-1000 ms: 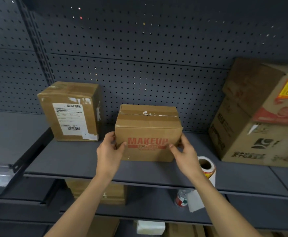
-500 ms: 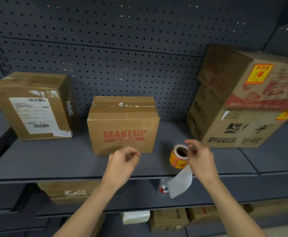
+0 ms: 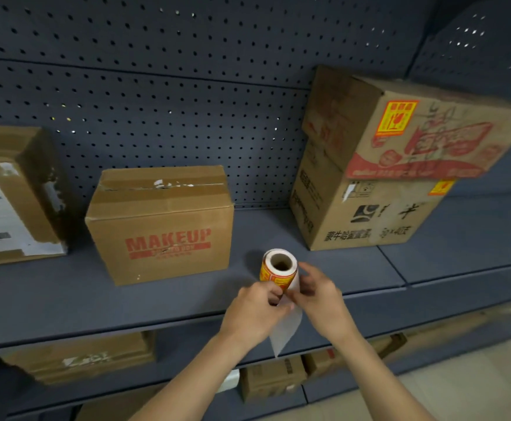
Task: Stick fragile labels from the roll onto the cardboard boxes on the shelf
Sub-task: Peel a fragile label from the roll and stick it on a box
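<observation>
A roll of yellow-and-red fragile labels (image 3: 279,266) rests on the grey shelf (image 3: 65,302), its white backing strip (image 3: 284,332) hanging over the front edge. My left hand (image 3: 255,312) pinches the roll's lower edge. My right hand (image 3: 321,296) grips the roll from the right. Left of the roll stands a box printed MAKEUP (image 3: 163,223). On the right are two stacked boxes: the upper one (image 3: 406,132) bears a fragile label (image 3: 395,117), and the lower one (image 3: 360,214) shows a yellow label corner.
A box with a white shipping label (image 3: 14,196) stands at the far left. Perforated back panels (image 3: 157,86) close the shelf behind. Lower shelves hold more cardboard boxes (image 3: 272,378). Pale floor shows at bottom right.
Both hands let go of the MAKEUP box and moved right to the label roll. The view swung to the right with them, and the two hands now meet on the roll.
</observation>
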Demonstrator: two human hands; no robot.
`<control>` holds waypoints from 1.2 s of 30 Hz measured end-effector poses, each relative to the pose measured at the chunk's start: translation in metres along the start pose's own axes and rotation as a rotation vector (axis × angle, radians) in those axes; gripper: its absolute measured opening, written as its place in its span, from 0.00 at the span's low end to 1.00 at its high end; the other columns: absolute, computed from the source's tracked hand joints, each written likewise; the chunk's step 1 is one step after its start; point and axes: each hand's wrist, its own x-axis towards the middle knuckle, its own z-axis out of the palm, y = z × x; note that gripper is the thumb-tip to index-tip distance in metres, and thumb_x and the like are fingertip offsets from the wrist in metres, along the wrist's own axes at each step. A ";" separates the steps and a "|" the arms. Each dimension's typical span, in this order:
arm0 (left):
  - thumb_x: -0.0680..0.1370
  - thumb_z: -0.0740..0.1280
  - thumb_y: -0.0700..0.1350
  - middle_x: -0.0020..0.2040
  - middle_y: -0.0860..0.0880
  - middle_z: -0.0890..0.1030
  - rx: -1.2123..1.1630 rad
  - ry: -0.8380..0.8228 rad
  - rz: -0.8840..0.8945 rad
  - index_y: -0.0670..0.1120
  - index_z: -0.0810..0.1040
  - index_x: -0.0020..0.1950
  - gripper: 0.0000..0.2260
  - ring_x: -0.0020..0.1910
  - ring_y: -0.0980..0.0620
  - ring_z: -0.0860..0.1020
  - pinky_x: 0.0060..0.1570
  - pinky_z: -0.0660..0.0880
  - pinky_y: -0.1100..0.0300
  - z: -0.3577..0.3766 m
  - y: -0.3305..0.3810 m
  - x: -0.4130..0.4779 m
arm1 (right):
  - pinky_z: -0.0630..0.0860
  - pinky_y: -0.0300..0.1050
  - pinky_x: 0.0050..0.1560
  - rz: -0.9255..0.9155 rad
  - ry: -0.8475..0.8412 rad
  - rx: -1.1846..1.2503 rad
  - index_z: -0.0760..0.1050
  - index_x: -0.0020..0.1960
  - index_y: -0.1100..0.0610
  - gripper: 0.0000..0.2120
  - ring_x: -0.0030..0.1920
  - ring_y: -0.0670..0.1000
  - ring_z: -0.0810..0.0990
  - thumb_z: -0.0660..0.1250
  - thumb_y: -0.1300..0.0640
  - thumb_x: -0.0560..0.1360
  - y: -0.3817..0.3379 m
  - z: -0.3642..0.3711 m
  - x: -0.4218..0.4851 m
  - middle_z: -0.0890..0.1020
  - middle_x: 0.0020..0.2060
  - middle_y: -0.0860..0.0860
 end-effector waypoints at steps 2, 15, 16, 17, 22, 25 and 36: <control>0.74 0.72 0.54 0.45 0.55 0.85 0.008 0.012 -0.005 0.53 0.82 0.53 0.10 0.49 0.55 0.83 0.50 0.80 0.51 0.001 0.000 0.002 | 0.78 0.30 0.47 0.004 0.003 0.021 0.73 0.62 0.39 0.24 0.47 0.34 0.82 0.74 0.62 0.74 -0.002 0.003 -0.001 0.85 0.45 0.42; 0.77 0.67 0.41 0.27 0.54 0.68 -0.019 0.107 0.032 0.52 0.71 0.31 0.15 0.31 0.55 0.64 0.35 0.62 0.57 -0.021 -0.020 0.012 | 0.73 0.25 0.49 -0.110 -0.043 -0.004 0.82 0.61 0.49 0.12 0.50 0.33 0.81 0.66 0.59 0.80 -0.010 0.008 0.004 0.85 0.48 0.41; 0.78 0.65 0.40 0.30 0.53 0.69 -0.026 0.082 0.037 0.50 0.73 0.35 0.12 0.32 0.55 0.65 0.36 0.63 0.57 -0.025 -0.024 0.012 | 0.73 0.25 0.49 -0.115 -0.016 -0.003 0.81 0.60 0.50 0.12 0.50 0.34 0.81 0.67 0.60 0.80 -0.010 0.008 0.006 0.85 0.49 0.42; 0.79 0.64 0.39 0.33 0.50 0.73 -0.025 0.050 0.046 0.49 0.76 0.39 0.10 0.35 0.52 0.68 0.38 0.66 0.57 -0.028 -0.028 0.013 | 0.73 0.25 0.49 -0.134 0.003 -0.008 0.81 0.61 0.50 0.13 0.50 0.36 0.80 0.68 0.60 0.79 -0.011 0.008 0.007 0.84 0.50 0.43; 0.80 0.61 0.39 0.52 0.52 0.83 -0.088 -0.054 0.092 0.57 0.82 0.54 0.15 0.55 0.50 0.80 0.58 0.76 0.52 -0.038 -0.039 0.017 | 0.69 0.25 0.55 -0.266 -0.043 -0.099 0.77 0.66 0.47 0.19 0.55 0.39 0.76 0.68 0.63 0.78 -0.009 0.009 0.013 0.74 0.56 0.44; 0.79 0.61 0.38 0.52 0.52 0.84 -0.142 -0.107 0.110 0.56 0.83 0.53 0.15 0.55 0.51 0.80 0.59 0.76 0.50 -0.043 -0.038 0.021 | 0.68 0.26 0.57 -0.306 -0.044 -0.148 0.79 0.63 0.48 0.17 0.56 0.39 0.75 0.70 0.62 0.77 -0.009 0.011 0.013 0.72 0.55 0.44; 0.81 0.66 0.38 0.37 0.54 0.83 -0.285 -0.138 0.154 0.45 0.86 0.47 0.09 0.37 0.63 0.77 0.41 0.71 0.67 -0.049 -0.029 0.020 | 0.79 0.35 0.48 -0.251 -0.007 -0.073 0.81 0.48 0.53 0.10 0.46 0.41 0.82 0.77 0.51 0.71 -0.009 0.021 0.011 0.82 0.44 0.43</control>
